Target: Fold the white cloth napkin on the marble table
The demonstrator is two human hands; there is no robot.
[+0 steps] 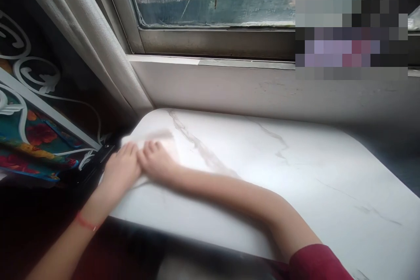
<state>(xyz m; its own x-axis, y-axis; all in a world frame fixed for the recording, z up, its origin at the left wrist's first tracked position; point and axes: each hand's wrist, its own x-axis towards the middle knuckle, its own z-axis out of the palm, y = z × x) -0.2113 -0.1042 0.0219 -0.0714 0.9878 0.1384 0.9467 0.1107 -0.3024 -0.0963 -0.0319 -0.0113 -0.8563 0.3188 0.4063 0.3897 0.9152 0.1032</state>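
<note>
Nearest, a dark red sleeve (320, 262) covers the right arm at the lower right, and a thin red band (87, 223) circles the left wrist. Just beyond, the desk (295, 192), white with grey-brown veining, shows its near edge above a dark space, the left forearm crossing this edge and the right forearm slanting over the top. Both hands are together at the desk's left end: the left hand (123, 164) and the right hand (157, 159) lie side by side, touching, palms down on a pale cloth (169, 140). The fingers are blurred, so I cannot tell whether they grip the cloth or only press on it. The cloth lies under them, close to the left edge, part of it showing past the right hand's fingertips. To the right, the desktop stretches wide, giving broad sideways room; leftward, room is tight, with white metal scrollwork (49, 109) and flowered fabric (39, 144) just past the edge. Beyond the rounded far corner stand a pale curtain (82, 30), a low wall (213, 85) and a window (229, 0).
</note>
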